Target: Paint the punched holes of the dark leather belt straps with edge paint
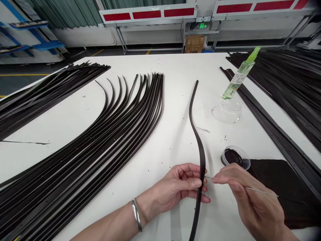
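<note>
A long dark strip (pixel 201 152) stands on edge over the white table, its far end curving away from me. My left hand (pixel 184 184) pinches it between thumb and fingers. From the right, my right hand (pixel 253 197) grips a thin metal rod (pixel 262 191), whose tip meets the strip's edge beside my left fingers. Just beyond my right hand sits a small clear dish (pixel 246 163) with dark paste (pixel 233 157) in it. Partly under that hand lies a folded black cloth (pixel 278 174).
Many dark strips (pixel 120 134) fan out at the left, with another pile (pixel 50 97) behind. More strips (pixel 281 87) lie at the right. A green-capped bottle (pixel 237 80) leans near a clear plastic lid (pixel 227 111). Small black scraps dot the white table (pixel 175 100).
</note>
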Demonstrator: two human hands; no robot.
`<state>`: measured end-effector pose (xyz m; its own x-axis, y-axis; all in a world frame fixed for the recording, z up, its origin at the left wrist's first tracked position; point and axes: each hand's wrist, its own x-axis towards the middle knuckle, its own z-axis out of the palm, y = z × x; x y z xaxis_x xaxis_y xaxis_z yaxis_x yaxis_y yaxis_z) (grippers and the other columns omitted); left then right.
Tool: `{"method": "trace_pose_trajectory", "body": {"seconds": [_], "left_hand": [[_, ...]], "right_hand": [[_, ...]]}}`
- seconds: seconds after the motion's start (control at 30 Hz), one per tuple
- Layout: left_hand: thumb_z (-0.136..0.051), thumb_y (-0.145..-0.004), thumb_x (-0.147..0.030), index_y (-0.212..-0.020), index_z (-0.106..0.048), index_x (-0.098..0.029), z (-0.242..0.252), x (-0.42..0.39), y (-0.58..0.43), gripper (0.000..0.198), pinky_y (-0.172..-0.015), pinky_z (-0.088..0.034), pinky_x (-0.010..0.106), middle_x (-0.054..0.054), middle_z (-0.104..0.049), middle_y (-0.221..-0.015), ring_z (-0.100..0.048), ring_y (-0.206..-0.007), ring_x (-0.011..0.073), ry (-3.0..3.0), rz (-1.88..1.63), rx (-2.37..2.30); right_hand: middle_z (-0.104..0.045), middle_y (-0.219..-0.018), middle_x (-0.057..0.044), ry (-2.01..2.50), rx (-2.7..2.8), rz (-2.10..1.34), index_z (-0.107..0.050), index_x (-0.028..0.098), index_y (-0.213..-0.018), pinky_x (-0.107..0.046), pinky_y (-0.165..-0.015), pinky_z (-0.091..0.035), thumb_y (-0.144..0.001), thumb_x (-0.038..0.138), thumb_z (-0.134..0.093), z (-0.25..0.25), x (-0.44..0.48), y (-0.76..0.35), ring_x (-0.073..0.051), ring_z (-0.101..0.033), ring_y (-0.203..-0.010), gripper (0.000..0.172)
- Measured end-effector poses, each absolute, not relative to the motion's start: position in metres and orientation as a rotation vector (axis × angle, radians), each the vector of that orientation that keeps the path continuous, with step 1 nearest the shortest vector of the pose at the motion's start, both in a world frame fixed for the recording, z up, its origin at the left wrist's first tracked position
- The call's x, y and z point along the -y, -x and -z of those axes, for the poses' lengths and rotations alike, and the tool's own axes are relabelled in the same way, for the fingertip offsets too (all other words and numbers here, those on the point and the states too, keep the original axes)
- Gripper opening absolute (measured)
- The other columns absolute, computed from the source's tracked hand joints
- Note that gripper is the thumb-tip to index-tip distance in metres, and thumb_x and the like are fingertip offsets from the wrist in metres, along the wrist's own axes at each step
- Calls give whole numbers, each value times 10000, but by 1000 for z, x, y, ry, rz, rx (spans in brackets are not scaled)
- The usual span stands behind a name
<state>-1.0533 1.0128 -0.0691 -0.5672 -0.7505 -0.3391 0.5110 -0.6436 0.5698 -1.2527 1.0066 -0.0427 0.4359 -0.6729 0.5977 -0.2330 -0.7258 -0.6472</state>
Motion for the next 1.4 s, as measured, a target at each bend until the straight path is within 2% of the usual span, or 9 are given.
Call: {"method": "trace_pose_trajectory", "body": {"seconds": [0.43,0.67,0.93,1.2,1.3,1.4], "left_hand": [[-693,-799,-116,-979,-632,-127,70,-1012,1056,191,-734,-600,354,48,-624,-829,-637,-759,139,-730,2218,527],[-683,-807,-119,-995,-630,-137,70,-1012,1056,196,-776,-599,407,55,-623,-861,-631,-799,153,-741,2212,523],[-662,-829,-130,-984,-637,-129,65,-1012,1057,157,-807,-589,414,58,-604,-894,-607,-818,141,-761,2198,556],[-675,-827,-154,-992,-652,-138,66,-1013,1057,168,-818,-580,422,58,-618,-898,-607,-833,149,-744,2190,566],[-691,-817,-171,-991,-668,-139,65,-1013,1056,178,-825,-574,433,61,-633,-887,-621,-835,161,-747,2177,544],[-708,-803,-171,-991,-680,-151,63,-1013,1055,191,-836,-565,441,55,-641,-862,-629,-828,164,-752,2182,500]], "right_hand": [[-650,-872,-77,2228,-758,1221,-575,120,-1087,-343,-711,-500,-855,-73,-430,45,-1008,1252,-169,-602,-847,334],[-687,-873,-62,2333,-777,1176,-569,149,-1117,-342,-715,-520,-860,-40,-464,46,-1006,1251,-174,-638,-823,336],[-688,-834,-69,2328,-782,1227,-585,129,-1055,-334,-687,-533,-846,-48,-469,45,-1007,1249,-176,-649,-796,297],[-703,-850,-61,2321,-782,1220,-581,151,-1095,-341,-704,-548,-861,-34,-462,47,-1009,1251,-176,-663,-805,321],[-721,-926,-68,2244,-836,1203,-592,168,-1119,-342,-726,-565,-891,10,-455,50,-1013,1257,-178,-681,-821,309],[-720,-1013,-60,2042,-1127,1303,-629,192,-1082,-299,-755,-578,-938,73,-427,52,-1015,1259,-150,-702,-792,276]]}}
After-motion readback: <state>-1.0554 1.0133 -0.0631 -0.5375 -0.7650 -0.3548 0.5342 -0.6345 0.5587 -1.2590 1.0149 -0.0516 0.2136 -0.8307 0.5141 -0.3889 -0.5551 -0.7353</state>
